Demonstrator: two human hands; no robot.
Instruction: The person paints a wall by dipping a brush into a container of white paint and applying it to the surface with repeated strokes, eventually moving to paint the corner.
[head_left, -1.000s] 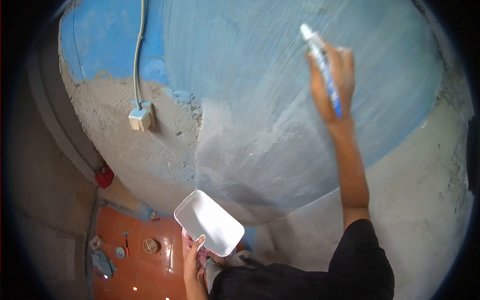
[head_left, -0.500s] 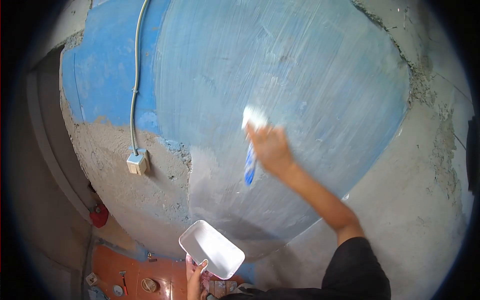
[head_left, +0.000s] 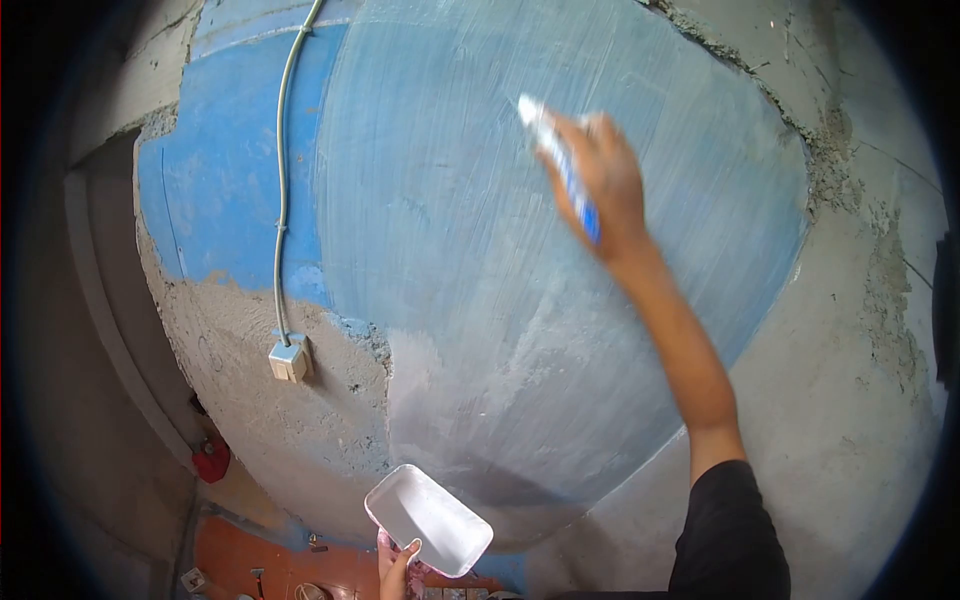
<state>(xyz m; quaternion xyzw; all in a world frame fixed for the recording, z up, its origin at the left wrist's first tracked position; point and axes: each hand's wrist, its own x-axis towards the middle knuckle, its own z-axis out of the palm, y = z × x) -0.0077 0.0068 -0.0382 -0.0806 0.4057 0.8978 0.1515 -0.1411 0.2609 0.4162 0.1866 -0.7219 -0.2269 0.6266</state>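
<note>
My right hand (head_left: 605, 185) grips a paintbrush (head_left: 578, 195) with a blue and white handle. Its white-coated bristles point up and left against the wall (head_left: 450, 230), which carries streaky whitish strokes over blue and grey. Low in the view, my left hand (head_left: 400, 570) holds a white rectangular tray (head_left: 455, 515) by its near edge, the thumb over the rim. The tray is tilted toward me, and a thin white coat seems to cover its inside. A pinkish cloth or glove, partly hidden, shows under the tray by my left hand.
A cable (head_left: 282, 180) runs down the bright blue wall patch to a switch box (head_left: 290, 360). Rough bare plaster (head_left: 250, 320) surrounds the box. A red object (head_left: 210, 460) hangs by the doorway at left. On the reddish floor (head_left: 240, 545) lie a hammer-like tool (head_left: 258, 580) and a round container (head_left: 310, 592).
My right hand has swept the brush up and slightly right along the wall. The brush now tilts up-left. My view has shifted upward; the left hand still holds the tray.
</note>
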